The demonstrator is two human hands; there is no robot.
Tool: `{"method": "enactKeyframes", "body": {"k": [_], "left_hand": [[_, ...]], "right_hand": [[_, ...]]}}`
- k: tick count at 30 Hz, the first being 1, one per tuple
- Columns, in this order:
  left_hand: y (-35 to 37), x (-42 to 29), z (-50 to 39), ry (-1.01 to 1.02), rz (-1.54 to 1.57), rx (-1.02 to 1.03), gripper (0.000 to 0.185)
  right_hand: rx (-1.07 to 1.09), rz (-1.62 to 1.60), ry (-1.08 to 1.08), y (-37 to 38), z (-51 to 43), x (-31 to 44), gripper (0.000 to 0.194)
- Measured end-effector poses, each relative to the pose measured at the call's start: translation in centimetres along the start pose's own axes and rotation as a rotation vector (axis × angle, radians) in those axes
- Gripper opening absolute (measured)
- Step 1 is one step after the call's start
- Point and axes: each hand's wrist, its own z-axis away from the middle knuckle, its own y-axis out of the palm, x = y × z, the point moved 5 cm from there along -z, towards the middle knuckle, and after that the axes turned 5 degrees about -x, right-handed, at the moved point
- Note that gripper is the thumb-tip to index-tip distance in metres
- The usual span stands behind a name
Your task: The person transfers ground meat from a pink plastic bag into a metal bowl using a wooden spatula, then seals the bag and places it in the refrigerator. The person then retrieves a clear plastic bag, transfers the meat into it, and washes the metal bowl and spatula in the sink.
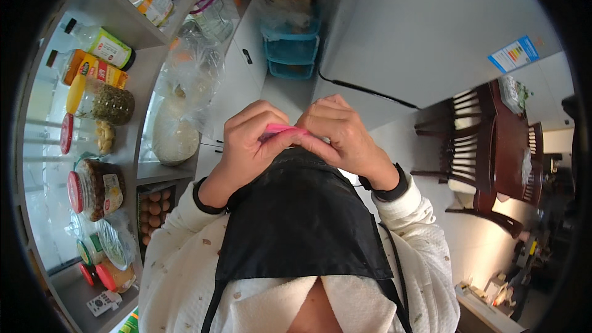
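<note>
Both of my hands meet in front of my chest, thumbs nearly touching. Between them is a small bright pink item (283, 128), thin and flexible-looking; most of it is hidden by my fingers, so its kind is unclear. My left hand (253, 136) pinches its left end between thumb and curled fingers. My right hand (341, 127) pinches the right end the same way. Just below the hands hangs the black apron (300, 222) that I wear over a white patterned top. A dark band circles each wrist.
Shelves on the left hold a jar of dried herbs (108, 99), several bottles and a remote control (102, 303). Eggs (155, 210) sit in a lower compartment. Ahead are a blue plastic drawer rack (290, 51) and a large grey refrigerator (416, 23). A dark wooden table (511, 148) with chairs stands right.
</note>
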Motion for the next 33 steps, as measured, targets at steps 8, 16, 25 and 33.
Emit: {"method": "enactKeyframes", "body": {"k": [8, 16, 25, 33], "left_hand": [[1.9, -1.5, -0.1, 0.094, -0.138, 0.022, 0.017], [3.6, -1.5, 1.0, -0.085, -0.112, -0.035, 0.016], [5.0, 0.6, 1.4, -0.366, 0.048, -0.035, 0.011], [5.3, 0.3, 0.4, -0.432, 0.118, 0.068, 0.007]], "right_hand": [[0.110, -0.084, -0.097, -2.4, 0.2, -1.1, 0.014], [0.116, -0.060, -0.042, -5.8, 3.7, -3.2, 0.017], [0.070, -0.190, 0.065, -7.8, 6.2, -7.0, 0.022], [-0.097, -0.610, 0.237, -8.4, 3.8, -9.3, 0.019]]}}
